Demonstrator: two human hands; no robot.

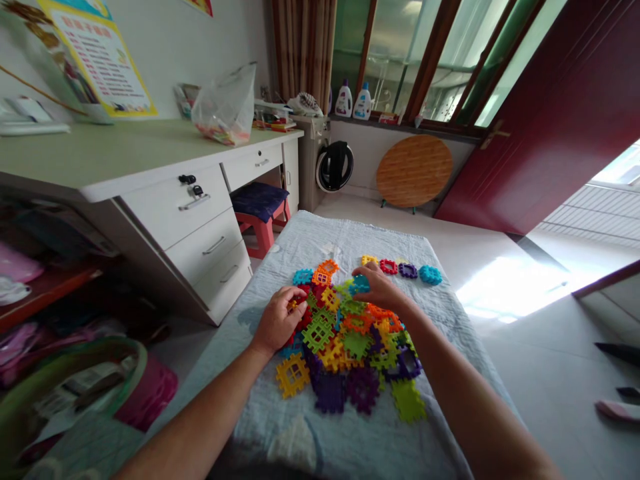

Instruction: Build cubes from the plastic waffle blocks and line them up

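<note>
A heap of bright plastic interlocking blocks [357,345] with notched edges lies on the cloth-covered table [360,230]. My right hand [381,288] reaches over the far side of the heap, thumb and fingers closed around a blue interlocking block [359,285]. At the heap's left edge, my left hand [280,320] has its thumb and fingers curled in by red and yellow pieces; which one it grips I cannot make out. Beyond my right hand runs a row of pieces: a yellow block [369,259], a red block [389,267], a purple block [408,270] and a blue round block [431,275].
To the left stands a desk [135,150] with drawers, bearing a clear plastic bag [227,110]. A red stool [263,230] is tucked beside it. Behind are a washing machine [313,143] and a round wooden board [415,170]. A bin [150,387] sits at lower left.
</note>
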